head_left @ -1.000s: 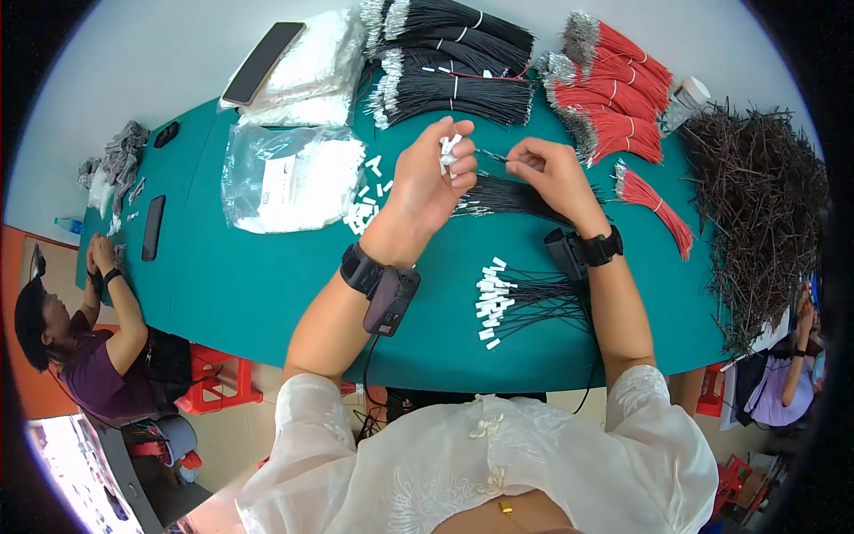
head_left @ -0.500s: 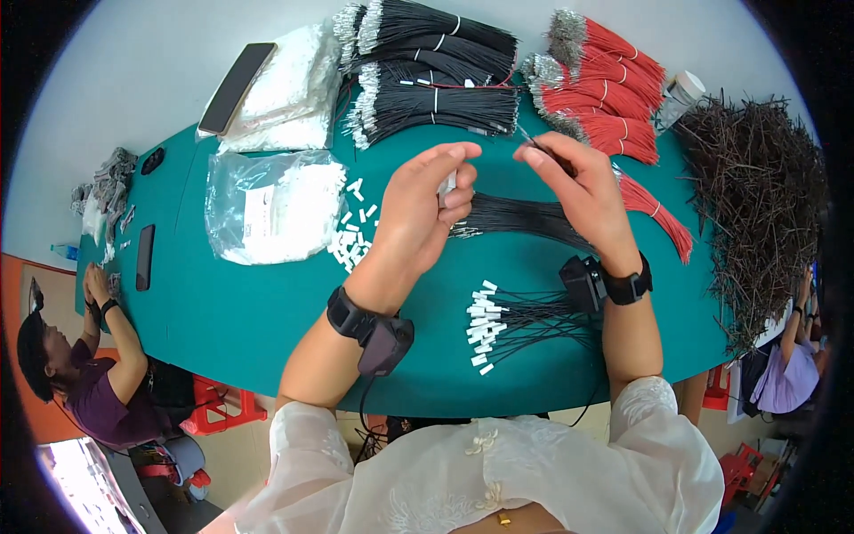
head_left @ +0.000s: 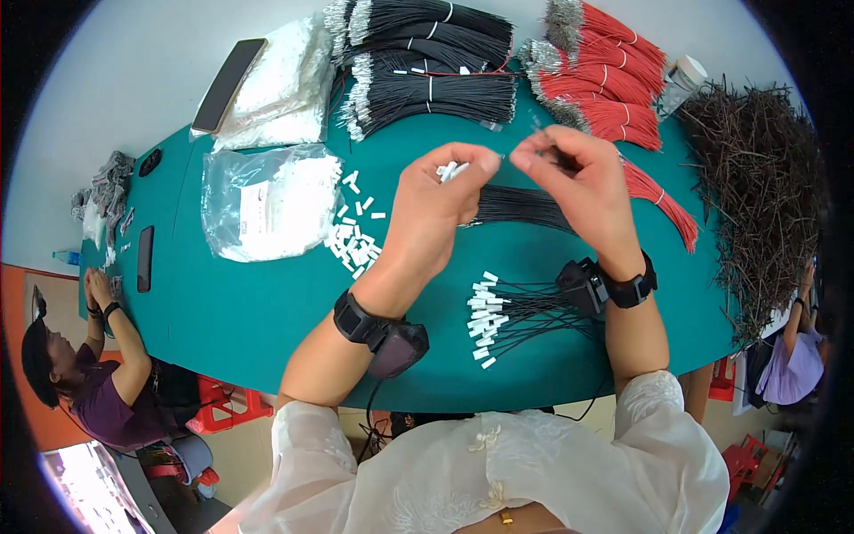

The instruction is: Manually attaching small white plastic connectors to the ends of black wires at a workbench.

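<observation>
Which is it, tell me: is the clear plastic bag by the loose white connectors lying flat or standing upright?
Lying flat. The clear plastic bag rests on the green table, loose white connectors spilled beside it.

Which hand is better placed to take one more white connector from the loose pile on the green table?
Probably the left hand: the loose white connectors lie just to its left. The right hand pinches a thin black wire.
</observation>
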`<state>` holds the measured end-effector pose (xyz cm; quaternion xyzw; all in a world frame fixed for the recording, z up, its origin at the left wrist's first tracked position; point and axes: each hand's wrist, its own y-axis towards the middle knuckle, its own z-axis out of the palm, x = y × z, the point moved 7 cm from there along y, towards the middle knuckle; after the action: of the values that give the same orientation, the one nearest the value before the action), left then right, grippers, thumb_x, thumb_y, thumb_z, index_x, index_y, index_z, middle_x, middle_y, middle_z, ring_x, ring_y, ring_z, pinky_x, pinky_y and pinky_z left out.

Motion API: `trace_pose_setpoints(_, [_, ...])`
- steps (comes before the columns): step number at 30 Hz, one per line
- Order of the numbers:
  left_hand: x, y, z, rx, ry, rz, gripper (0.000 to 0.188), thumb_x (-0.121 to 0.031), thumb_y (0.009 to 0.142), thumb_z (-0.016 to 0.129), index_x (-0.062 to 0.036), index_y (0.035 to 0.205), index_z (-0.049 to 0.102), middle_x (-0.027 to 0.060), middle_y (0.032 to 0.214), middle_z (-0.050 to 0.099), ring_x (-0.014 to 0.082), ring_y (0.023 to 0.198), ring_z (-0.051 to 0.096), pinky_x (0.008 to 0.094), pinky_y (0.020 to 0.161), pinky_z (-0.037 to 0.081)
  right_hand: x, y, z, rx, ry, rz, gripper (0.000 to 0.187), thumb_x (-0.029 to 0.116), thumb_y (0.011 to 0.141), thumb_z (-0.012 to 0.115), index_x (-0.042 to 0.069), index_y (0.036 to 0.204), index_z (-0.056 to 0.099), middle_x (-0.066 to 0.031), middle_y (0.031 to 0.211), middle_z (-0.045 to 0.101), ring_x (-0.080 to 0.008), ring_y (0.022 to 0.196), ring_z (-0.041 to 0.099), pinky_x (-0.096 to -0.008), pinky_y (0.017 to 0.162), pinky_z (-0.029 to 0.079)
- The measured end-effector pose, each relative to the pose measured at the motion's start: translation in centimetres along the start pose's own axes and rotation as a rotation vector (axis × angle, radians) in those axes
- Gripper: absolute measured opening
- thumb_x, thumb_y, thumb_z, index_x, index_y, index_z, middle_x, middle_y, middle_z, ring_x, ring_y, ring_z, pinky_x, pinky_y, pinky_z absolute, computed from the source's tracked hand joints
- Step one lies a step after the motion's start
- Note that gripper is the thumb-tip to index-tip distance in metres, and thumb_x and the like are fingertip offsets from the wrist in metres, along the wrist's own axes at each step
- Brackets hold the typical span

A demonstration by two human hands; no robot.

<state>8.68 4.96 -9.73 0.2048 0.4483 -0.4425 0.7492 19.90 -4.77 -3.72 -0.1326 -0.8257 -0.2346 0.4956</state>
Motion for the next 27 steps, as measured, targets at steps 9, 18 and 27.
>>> trace_pose_setpoints(9, [-0.9,-0.6,1.3,0.123,-0.24,-0.075,0.028,-0.013,0.097,0.052,0.0039,0.119,0.051,0.0006,0.084,0.051,0.0036,0.063,0.036,0.0182,0.053,0.03,0.5,-0.8,-0.9,-0.098,0.043,0.004,0.011,0.003,0.083,0.07,-0.003,0.09,0.065,0.0072,0.069,0.049,0.0,0.062,0.039,-0.0178,0.054,0.029])
trace_pose_setpoints(18, [0.2,-0.2,0.3,0.034,-0.293,-0.073,0.017,-0.013,0.093,0.062,-0.0004,0.103,0.056,0.0059,0.086,0.061,0.0032,0.059,0.038,0.018,0.051,0.031,1.4,-0.8,0.4,-0.036,0.106,-0.05,0.019,0.003,0.076,0.076,0.0,0.092,0.067,0.0095,0.062,0.031,-0.0011,0.055,0.025,-0.0209,0.049,0.019])
trace_pose_setpoints(27, [0.5,-0.4,0.7,0.005,-0.158,-0.051,0.012,-0.01,0.094,0.059,-0.0011,0.1,0.057,0.0071,0.09,0.063,0.0015,0.056,0.037,0.0171,0.047,0.03,1.0,-0.9,1.0,-0.029,-0.061,-0.095,0.023,0.003,0.074,0.076,0.001,0.095,0.068,0.0081,0.061,0.029,-0.0021,0.054,0.023,-0.0216,0.049,0.018])
